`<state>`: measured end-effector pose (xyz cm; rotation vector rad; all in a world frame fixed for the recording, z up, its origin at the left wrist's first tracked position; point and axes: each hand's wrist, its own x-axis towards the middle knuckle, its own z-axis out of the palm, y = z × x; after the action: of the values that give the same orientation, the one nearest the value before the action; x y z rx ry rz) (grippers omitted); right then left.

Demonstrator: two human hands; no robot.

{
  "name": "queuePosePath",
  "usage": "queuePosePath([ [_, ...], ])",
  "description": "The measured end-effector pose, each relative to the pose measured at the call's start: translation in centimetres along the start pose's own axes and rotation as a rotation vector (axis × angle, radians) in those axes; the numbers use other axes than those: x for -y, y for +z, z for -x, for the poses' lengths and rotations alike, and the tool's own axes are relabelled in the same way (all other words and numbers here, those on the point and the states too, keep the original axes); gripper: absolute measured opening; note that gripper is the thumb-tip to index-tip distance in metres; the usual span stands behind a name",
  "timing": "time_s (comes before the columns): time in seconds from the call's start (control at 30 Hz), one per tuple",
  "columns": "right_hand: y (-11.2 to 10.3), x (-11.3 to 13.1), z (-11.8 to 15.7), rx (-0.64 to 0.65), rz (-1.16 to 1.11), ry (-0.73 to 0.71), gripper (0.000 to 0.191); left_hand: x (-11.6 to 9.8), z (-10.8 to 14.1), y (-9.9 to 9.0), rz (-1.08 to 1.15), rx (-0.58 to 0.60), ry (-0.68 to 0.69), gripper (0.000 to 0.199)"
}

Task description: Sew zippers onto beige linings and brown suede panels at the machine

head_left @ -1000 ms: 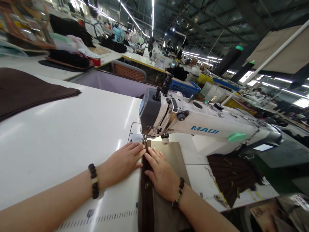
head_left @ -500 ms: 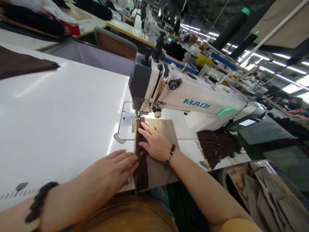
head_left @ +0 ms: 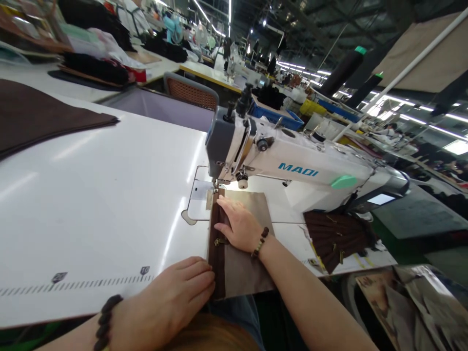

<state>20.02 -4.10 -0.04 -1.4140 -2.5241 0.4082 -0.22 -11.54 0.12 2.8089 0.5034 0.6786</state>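
A taupe fabric piece (head_left: 250, 273) with a dark brown zipper (head_left: 218, 265) along its left edge lies under the sewing machine (head_left: 292, 158). The zipper's far end is at the presser foot (head_left: 215, 185). My right hand (head_left: 241, 226) rests flat on the fabric, fingers stretched toward the foot and thumb near the brass zipper pull (head_left: 220, 242). At the near left edge, my left hand (head_left: 179, 290) has its fingers pressed together and closed on the zipper's border; its thumb is hidden underneath.
Folded dark brown fabric (head_left: 44, 114) lies on the white table (head_left: 120, 204) at left. More brown zippers (head_left: 336, 236) with brass pulls lie right of the machine. A box with taupe pieces (head_left: 409, 307) stands lower right. Beyond are a chair (head_left: 192, 90) and a blue crate (head_left: 278, 114).
The view has tilted, so the scene sits lower and slightly right in the picture. My right hand's fingers have drawn closer together. Both hands stay at the fabric and zipper.
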Motion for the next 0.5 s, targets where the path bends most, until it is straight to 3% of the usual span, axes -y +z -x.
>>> queuePosePath([
  [0.3, 0.4, -0.2, 0.2, 0.024, -0.003, 0.02, 0.054, -0.5, 0.6, 1.1, 0.0, 0.032, -0.084, 0.019],
  [0.5, 0.2, -0.1, 0.1, 0.036, -0.012, 0.041, 0.055, -0.2, 1.3, 3.2, -0.027, -0.037, -0.111, 0.017],
])
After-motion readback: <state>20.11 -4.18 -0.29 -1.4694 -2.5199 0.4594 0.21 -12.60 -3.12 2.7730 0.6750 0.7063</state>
